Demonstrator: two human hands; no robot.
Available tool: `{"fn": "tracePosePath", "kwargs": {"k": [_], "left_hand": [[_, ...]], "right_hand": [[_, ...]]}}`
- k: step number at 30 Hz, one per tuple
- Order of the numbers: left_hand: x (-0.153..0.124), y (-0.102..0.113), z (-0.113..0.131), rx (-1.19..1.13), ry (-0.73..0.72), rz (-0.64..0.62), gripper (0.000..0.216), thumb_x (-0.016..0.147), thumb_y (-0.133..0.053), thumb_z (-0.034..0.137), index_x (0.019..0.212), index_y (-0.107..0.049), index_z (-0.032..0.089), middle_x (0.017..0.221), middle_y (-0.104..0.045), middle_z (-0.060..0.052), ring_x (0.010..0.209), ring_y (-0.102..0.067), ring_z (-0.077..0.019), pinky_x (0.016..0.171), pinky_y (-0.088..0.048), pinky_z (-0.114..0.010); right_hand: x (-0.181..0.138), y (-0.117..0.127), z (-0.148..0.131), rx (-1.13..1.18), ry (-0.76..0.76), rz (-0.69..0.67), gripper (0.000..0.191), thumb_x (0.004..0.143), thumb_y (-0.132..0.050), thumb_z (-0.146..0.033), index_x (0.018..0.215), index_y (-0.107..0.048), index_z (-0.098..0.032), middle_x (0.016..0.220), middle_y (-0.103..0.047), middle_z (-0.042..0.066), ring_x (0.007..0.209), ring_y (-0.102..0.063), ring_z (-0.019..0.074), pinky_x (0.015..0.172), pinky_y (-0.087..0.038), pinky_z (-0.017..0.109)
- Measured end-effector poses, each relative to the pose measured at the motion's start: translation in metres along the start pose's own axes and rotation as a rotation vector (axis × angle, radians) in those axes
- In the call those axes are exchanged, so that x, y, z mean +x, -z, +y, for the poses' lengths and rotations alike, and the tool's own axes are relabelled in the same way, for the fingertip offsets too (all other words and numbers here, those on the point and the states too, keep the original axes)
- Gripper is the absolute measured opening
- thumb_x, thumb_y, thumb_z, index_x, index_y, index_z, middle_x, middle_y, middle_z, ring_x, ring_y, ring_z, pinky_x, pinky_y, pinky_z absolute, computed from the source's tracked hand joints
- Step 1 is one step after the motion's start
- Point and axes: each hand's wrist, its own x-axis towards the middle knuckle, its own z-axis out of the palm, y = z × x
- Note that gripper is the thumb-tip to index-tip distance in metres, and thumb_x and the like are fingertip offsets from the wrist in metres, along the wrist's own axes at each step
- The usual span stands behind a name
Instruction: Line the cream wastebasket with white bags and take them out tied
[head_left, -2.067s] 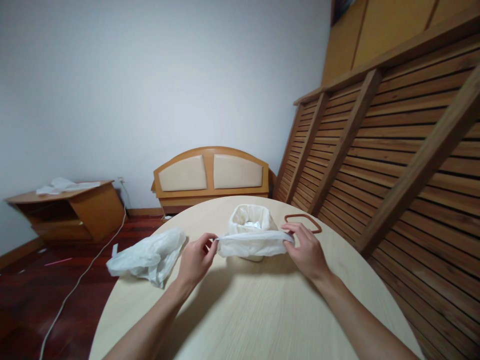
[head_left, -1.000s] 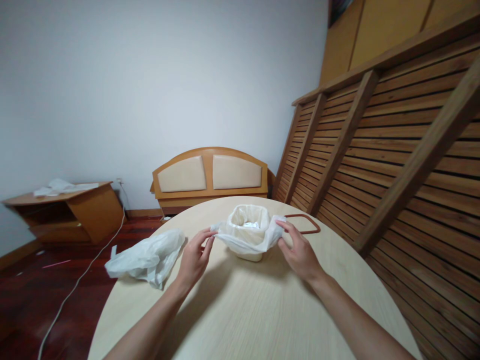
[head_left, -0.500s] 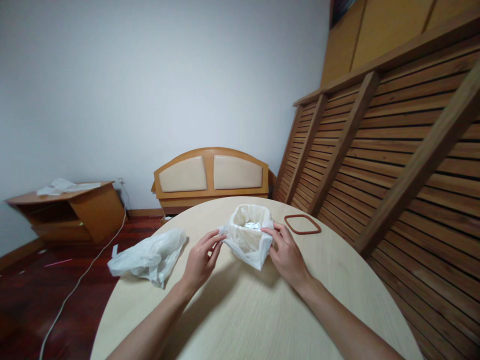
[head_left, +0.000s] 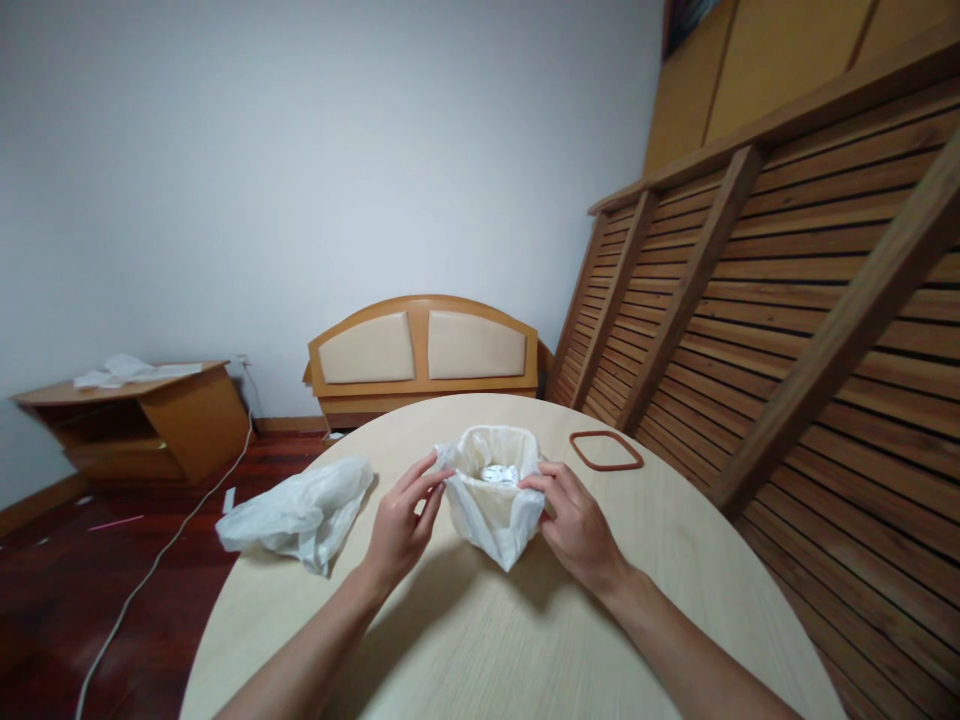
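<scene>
A small cream bin (head_left: 496, 462) stands on the round pale wooden table (head_left: 480, 630), wrapped in a thin white plastic bag (head_left: 495, 520) that hangs over its front. Something crumpled and silvery lies inside it. My left hand (head_left: 401, 520) pinches the bag's edge at the bin's left rim. My right hand (head_left: 574, 520) pinches the bag at the right rim. Both hands are closed on the plastic.
A second crumpled white plastic bag (head_left: 296, 512) lies on the table to the left. A brown square ring (head_left: 606, 451) lies to the bin's right. Beyond the table are a headboard (head_left: 424, 352), a low cabinet (head_left: 127, 420) and slatted wooden panels (head_left: 787, 320).
The bag was stretched wide between my hands in front of the bin. My hands have since come together at the bin's rim and the bag now drapes over its front.
</scene>
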Motion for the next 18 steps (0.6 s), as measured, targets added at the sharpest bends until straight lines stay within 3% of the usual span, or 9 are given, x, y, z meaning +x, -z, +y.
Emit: {"fn": "tracePosePath", "kwargs": {"k": [5,11,18], "left_hand": [[0.002,0.002,0.006,0.045,-0.165,0.029,0.024,0.099,-0.052,0.021,0.111,-0.073,0.022,0.126,-0.070,-0.013,0.121,-0.066,-0.0247,0.099,-0.059,-0.041],[0.000,-0.001,0.018,0.030,-0.356,-0.036,0.028,0.097,-0.053,0.012,0.118,-0.068,0.023,0.123,-0.073,-0.010,0.122,-0.065,-0.0226,0.105,-0.052,-0.042],[-0.003,-0.003,0.029,-0.024,-0.395,-0.112,0.028,0.099,-0.051,0.014,0.120,-0.066,0.025,0.121,-0.075,-0.007,0.118,-0.066,-0.0196,0.108,-0.042,-0.040]], "right_hand": [[0.006,0.007,-0.019,0.084,0.075,-0.007,0.040,0.080,-0.050,0.002,0.106,-0.065,-0.024,0.097,-0.065,0.005,0.091,-0.068,0.0212,0.079,-0.061,0.035],[0.005,0.010,-0.030,0.160,0.129,-0.041,0.029,0.089,-0.054,-0.006,0.112,-0.066,-0.020,0.098,-0.070,0.007,0.091,-0.068,0.0213,0.080,-0.059,0.036],[0.010,0.015,-0.035,0.210,0.158,0.007,0.020,0.096,-0.056,-0.011,0.109,-0.067,-0.021,0.091,-0.075,0.004,0.083,-0.069,0.0188,0.076,-0.056,0.034]]}}
